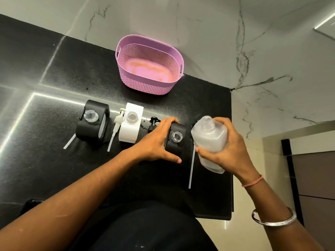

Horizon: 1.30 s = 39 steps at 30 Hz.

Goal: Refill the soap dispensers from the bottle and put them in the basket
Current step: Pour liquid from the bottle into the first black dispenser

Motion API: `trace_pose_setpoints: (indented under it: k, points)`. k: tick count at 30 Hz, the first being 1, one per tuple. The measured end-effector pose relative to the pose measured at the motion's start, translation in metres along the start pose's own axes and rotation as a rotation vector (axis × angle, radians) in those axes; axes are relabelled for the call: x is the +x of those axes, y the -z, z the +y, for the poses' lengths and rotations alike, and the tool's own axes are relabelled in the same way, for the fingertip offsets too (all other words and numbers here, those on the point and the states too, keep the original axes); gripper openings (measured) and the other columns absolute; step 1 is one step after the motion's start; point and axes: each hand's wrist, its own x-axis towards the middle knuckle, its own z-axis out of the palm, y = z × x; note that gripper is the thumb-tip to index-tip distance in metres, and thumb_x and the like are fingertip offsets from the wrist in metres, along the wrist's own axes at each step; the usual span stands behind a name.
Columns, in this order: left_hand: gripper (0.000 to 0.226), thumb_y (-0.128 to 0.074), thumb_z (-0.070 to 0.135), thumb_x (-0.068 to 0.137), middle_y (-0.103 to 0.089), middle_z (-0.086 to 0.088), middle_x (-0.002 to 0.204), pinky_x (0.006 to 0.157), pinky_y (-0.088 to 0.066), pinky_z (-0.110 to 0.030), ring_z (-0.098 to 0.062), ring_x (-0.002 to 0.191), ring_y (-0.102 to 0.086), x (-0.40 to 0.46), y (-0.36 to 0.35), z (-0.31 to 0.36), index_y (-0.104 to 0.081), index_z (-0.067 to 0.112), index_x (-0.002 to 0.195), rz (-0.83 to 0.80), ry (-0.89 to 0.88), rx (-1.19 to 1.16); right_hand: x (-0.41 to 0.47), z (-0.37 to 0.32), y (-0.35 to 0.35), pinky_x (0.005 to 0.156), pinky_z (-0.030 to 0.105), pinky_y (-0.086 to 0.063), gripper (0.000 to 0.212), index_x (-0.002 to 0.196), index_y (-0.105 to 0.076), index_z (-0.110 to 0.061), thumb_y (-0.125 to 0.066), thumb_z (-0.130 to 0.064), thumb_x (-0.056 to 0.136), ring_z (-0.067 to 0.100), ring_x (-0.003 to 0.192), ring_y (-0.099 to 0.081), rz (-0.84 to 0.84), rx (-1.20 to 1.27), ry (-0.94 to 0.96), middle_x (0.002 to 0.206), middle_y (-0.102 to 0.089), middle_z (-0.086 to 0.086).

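Head view looks down on a black stone desk (54, 78) set against a marble wall. Near the desk's right edge, the right hand (230, 147) holds a clear bottle (210, 140) in a grasping grip, fingers and thumb wrapped round its body; the bottle is lifted off the desk, tilted, with its open, uncapped neck pointing up and toward the far edge. It carries pale liquid. Just left of it, the left hand (155, 142) has its grip round a black dispenser (176, 137) standing on the desk, fingers over the far side and thumb along the near side; the dispenser's round clear mouth is uncovered.

Further left along the desk stand a white dispenser (129, 124) and a second black dispenser (92, 124), both with open mouths. A white pump (117, 122) with its tube lies between these two, and a black pump head (154, 122) shows just beyond the left hand. Another white tube (191, 169) lies on the desk under the bottle, running toward the near edge.

A pink basket (145, 84) sits at the far edge, touching the wall, well apart from the dispensers.
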Motion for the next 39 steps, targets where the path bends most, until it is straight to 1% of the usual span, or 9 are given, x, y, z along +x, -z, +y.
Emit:
trace_pose_setpoints:
  k: [6, 14, 18, 23, 27, 32, 34, 37, 39]
  points:
    - [0.119, -0.103, 0.043, 0.058, -0.039, 0.017, 0.142, 0.105, -0.053, -0.041, -0.012, 0.124, -0.057, -0.001, -0.001, -0.002, -0.025, 0.042, 0.148, 0.010, 0.008, -0.008, -0.001, 0.006, -0.001, 0.076, 0.035, -0.064, 0.083, 0.131, -0.048, -0.040, -0.092, -0.060, 0.063, 0.014, 0.098, -0.068, -0.196, -0.151, 0.052, 0.116, -0.062, -0.017]
    - [0.118, -0.104, 0.040, 0.059, -0.040, 0.015, 0.143, 0.103, -0.054, -0.039, -0.012, 0.123, -0.057, -0.001, 0.000, 0.000, -0.026, 0.039, 0.148, 0.008, 0.013, -0.018, 0.008, 0.014, 0.000, 0.079, 0.036, -0.063, 0.087, 0.137, -0.048, -0.040, -0.085, -0.068, 0.064, 0.015, 0.099, -0.067, -0.242, -0.268, 0.097, 0.117, -0.063, -0.015]
    - [0.119, -0.103, 0.041, 0.058, -0.039, 0.015, 0.142, 0.103, -0.054, -0.041, -0.012, 0.124, -0.056, -0.001, -0.001, 0.000, -0.025, 0.041, 0.148, 0.009, 0.007, -0.011, 0.011, 0.016, -0.002, 0.077, 0.036, -0.063, 0.085, 0.137, -0.047, -0.041, -0.084, -0.068, 0.065, 0.013, 0.095, -0.066, -0.258, -0.292, 0.093, 0.115, -0.062, -0.014]
    - [0.119, -0.103, 0.042, 0.059, -0.039, 0.014, 0.143, 0.103, -0.054, -0.040, -0.013, 0.124, -0.056, -0.001, -0.002, -0.001, -0.025, 0.040, 0.148, 0.011, 0.003, -0.010, 0.016, 0.018, 0.000, 0.077, 0.037, -0.063, 0.085, 0.137, -0.045, -0.041, -0.083, -0.068, 0.065, 0.016, 0.095, -0.066, -0.293, -0.328, 0.094, 0.114, -0.063, -0.013]
    - [0.118, -0.103, 0.041, 0.060, -0.038, 0.015, 0.143, 0.102, -0.053, -0.037, -0.011, 0.123, -0.056, -0.001, -0.001, -0.001, -0.026, 0.039, 0.148, 0.009, 0.005, -0.010, 0.018, 0.019, 0.006, 0.075, 0.029, -0.062, 0.085, 0.137, -0.044, -0.041, -0.086, -0.064, 0.067, 0.015, 0.094, -0.064, -0.328, -0.402, 0.118, 0.115, -0.061, -0.012]
    - [0.118, -0.103, 0.042, 0.060, -0.038, 0.015, 0.145, 0.102, -0.050, -0.034, -0.010, 0.125, -0.054, -0.001, -0.001, -0.001, -0.025, 0.038, 0.149, 0.010, 0.002, -0.009, 0.020, 0.021, 0.006, 0.069, 0.013, -0.048, 0.083, 0.137, -0.046, -0.039, -0.086, -0.062, 0.069, 0.011, 0.089, -0.061, -0.366, -0.473, 0.116, 0.110, -0.057, -0.016]
    - [0.119, -0.103, 0.042, 0.060, -0.037, 0.016, 0.145, 0.103, -0.049, -0.033, -0.010, 0.126, -0.053, -0.001, -0.001, -0.001, -0.025, 0.038, 0.150, 0.008, 0.003, -0.009, 0.020, 0.021, 0.006, 0.067, 0.014, -0.046, 0.081, 0.135, -0.046, -0.041, -0.086, -0.062, 0.068, 0.011, 0.086, -0.060, -0.365, -0.483, 0.116, 0.107, -0.057, -0.016]
    - [0.120, -0.103, 0.044, 0.060, -0.036, 0.017, 0.147, 0.107, -0.049, -0.037, -0.010, 0.130, -0.051, -0.001, -0.002, -0.001, -0.025, 0.039, 0.150, 0.010, 0.002, -0.007, 0.021, 0.018, 0.006, 0.069, 0.023, -0.054, 0.078, 0.133, -0.044, -0.043, -0.084, -0.062, 0.068, 0.014, 0.086, -0.061, -0.367, -0.484, 0.121, 0.105, -0.059, -0.016]
    - [0.120, -0.103, 0.044, 0.059, -0.035, 0.017, 0.147, 0.108, -0.049, -0.038, -0.009, 0.130, -0.051, -0.001, -0.002, -0.001, -0.025, 0.040, 0.150, 0.009, 0.002, -0.005, 0.022, 0.018, 0.006, 0.070, 0.022, -0.054, 0.079, 0.134, -0.044, -0.042, -0.085, -0.061, 0.069, 0.014, 0.088, -0.061, -0.379, -0.488, 0.125, 0.107, -0.057, -0.016]
